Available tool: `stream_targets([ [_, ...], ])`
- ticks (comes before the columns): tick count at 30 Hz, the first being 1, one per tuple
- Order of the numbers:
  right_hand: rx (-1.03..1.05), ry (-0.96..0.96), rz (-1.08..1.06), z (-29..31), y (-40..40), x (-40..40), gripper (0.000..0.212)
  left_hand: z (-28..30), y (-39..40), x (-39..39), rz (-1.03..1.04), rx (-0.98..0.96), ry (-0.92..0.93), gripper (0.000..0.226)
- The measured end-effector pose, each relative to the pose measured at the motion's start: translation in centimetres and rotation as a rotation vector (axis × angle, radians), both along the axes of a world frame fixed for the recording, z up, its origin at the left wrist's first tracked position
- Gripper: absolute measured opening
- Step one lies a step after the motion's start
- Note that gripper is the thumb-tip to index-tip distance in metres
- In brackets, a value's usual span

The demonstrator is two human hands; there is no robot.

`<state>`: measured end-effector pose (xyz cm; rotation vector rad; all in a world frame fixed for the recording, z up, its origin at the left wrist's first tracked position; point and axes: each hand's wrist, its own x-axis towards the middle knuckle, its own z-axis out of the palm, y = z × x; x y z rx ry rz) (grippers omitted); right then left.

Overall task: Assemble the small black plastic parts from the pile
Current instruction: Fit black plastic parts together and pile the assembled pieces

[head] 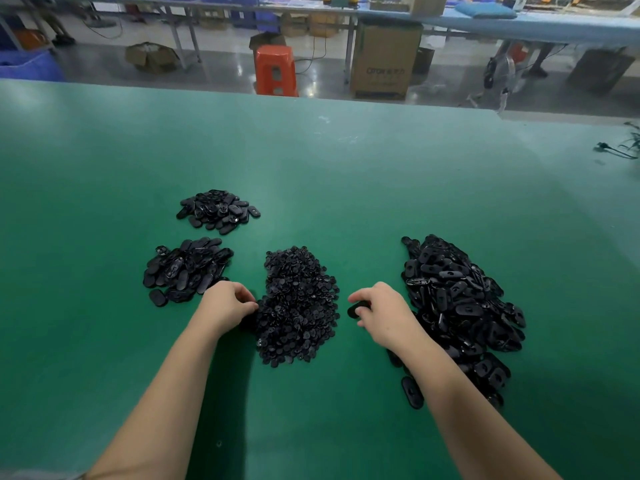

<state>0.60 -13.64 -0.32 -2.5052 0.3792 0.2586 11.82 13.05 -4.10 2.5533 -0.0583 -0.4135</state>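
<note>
Four heaps of black plastic parts lie on the green table (311,174). In the middle is a pile of small round pieces (299,306). A large pile of oval pieces (460,306) lies to the right. Two smaller heaps of oval parts sit at the left, one near (185,270) and one farther back (218,211). My left hand (227,304) has curled fingers at the left edge of the round-piece pile; what they pinch is hidden. My right hand (382,315) holds a black oval part (356,309) between thumb and fingers, just left of the large pile.
The table's far edge runs across the upper view. Beyond it stand an orange stool (276,69), a tall cardboard box (384,58) and workbenches. A black cable (613,150) lies at the table's right edge.
</note>
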Motion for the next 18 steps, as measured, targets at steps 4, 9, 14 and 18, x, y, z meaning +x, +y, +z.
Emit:
stream_targets([
  [4,0.07,-0.037,-0.05,-0.45,0.22,0.02,0.029,0.34,-0.34,0.24,-0.013,0.043,0.03,0.015],
  [9,0.328,-0.067,-0.176,-0.73,0.31,0.1,0.02,0.31,-0.46,-0.14,-0.007,0.022,0.023,0.012],
  [14,0.776,-0.1,-0.35,-0.61,0.62,-0.04,0.011,0.1,-0.22,-0.51,-0.01,0.0,-0.004,0.012],
  [18,0.932,-0.077,-0.348,-0.26,0.79,-0.19,0.018,0.23,-0.14,-0.55,0.052,-0.058,-0.094,0.013],
])
